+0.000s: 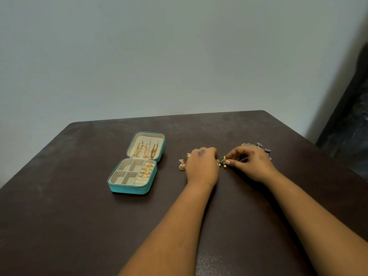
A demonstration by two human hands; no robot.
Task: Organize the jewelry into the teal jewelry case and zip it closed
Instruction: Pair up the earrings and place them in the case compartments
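The teal jewelry case (pixel 127 188) lies open on the dark table, left of my hands. Gold chains (pixel 146 150) hang in its lid and several gold rings (pixel 147 170) sit in the ring rolls; its other compartments look empty. My left hand (pixel 202 166) and my right hand (pixel 252 163) meet over a small green and gold earring with pearl drops (pixel 223 161), and both pinch it with their fingertips. A gold dome earring (pixel 181 165) lies just left of my left hand, with a second gold piece (pixel 188 155) partly hidden behind that hand.
A pile of silver-grey jewelry (pixel 258 146) lies behind my right hand. The brown table (pixel 79 226) ends at a pale wall at the back. Something dark stands off the table's right edge (pixel 350 126).
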